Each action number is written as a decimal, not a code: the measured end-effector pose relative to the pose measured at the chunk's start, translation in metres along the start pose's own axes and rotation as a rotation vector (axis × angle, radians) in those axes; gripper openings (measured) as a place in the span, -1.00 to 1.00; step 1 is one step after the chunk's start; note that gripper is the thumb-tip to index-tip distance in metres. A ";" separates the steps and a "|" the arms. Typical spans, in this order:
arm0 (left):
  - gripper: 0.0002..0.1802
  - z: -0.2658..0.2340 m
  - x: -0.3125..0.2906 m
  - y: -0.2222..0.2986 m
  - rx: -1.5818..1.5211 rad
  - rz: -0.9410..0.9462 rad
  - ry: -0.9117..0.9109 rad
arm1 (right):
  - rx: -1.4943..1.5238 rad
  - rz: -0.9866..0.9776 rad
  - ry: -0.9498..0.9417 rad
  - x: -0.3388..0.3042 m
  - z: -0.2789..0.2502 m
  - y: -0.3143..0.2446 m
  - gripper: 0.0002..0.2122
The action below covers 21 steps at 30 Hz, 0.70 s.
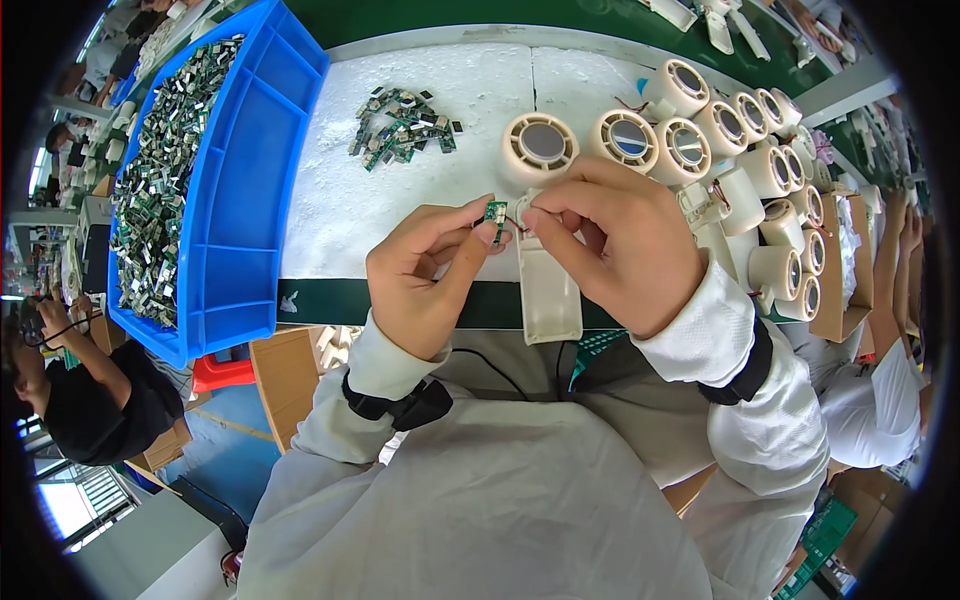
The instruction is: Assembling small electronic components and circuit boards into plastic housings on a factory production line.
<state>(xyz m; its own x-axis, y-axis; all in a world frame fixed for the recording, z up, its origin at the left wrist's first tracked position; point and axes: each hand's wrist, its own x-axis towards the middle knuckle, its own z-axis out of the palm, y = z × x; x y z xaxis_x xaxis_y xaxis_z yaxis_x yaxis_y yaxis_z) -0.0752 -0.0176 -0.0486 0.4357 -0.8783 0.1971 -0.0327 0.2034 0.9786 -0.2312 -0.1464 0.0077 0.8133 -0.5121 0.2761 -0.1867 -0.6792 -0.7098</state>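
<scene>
Left hand (425, 275) pinches a small green circuit board (495, 212); right hand (610, 240) grips its wires beside it, above the cream housing (550, 290), whose long axis runs toward the person.

The one view sits on my head and looks steeply down over my chest and sleeves to the tabletop (400, 200) just ahead, so my left hand (425, 275) and right hand (615, 245) lie close under it near the picture's middle. Its fisheye bends the tabletop's far edge into an arc and darkens the rim. At the sides it takes in the blue bin (250, 190) on my left and a co-worker (95, 385) beyond.
</scene>
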 end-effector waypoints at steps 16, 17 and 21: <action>-0.71 0.002 -0.002 0.001 -0.046 0.007 0.010 | -0.200 -0.124 0.153 0.001 0.011 -0.003 -0.91; -0.71 0.001 -0.002 0.001 -0.053 0.011 0.009 | -0.223 -0.127 0.152 0.001 0.011 -0.003 -0.90; -0.71 0.000 -0.002 -0.003 -0.056 0.035 0.007 | -0.360 -0.196 0.156 0.002 0.013 -0.004 -0.90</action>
<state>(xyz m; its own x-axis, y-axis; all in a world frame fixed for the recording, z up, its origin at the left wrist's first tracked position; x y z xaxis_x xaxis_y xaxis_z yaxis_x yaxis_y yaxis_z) -0.0759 -0.0166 -0.0519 0.4416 -0.8670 0.2308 0.0020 0.2582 0.9661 -0.2215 -0.1383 0.0032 0.7646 -0.4096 0.4976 -0.2395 -0.8973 -0.3707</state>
